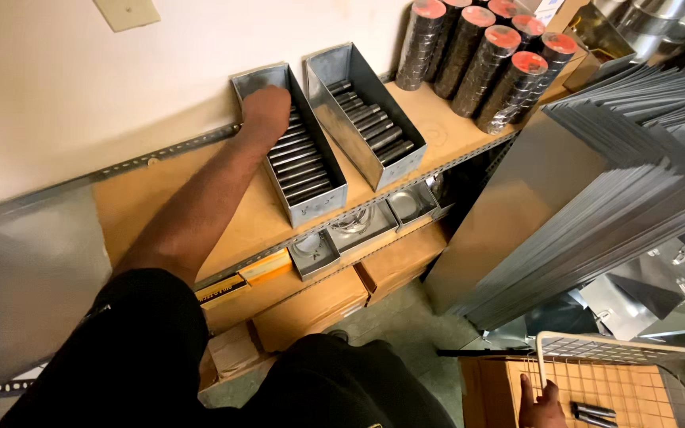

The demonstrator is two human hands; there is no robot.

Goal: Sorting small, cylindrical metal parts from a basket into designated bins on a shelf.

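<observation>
My left hand reaches across the wooden shelf into the far end of a long grey metal bin. The bin holds a row of short dark threaded pipe pieces. My fingers curl down among them and are hidden, so a grip cannot be judged. My right hand is low at the bottom right, closed around the left rim of a white wire basket. Two dark pipe pieces lie in that basket over a cardboard box.
A second metal bin with similar pipe pieces stands just right of the first. Dark rolls with red caps are stacked at the shelf's back right. Leaning sheet-metal stacks fill the right side. Cardboard boxes and small bins sit on lower shelves.
</observation>
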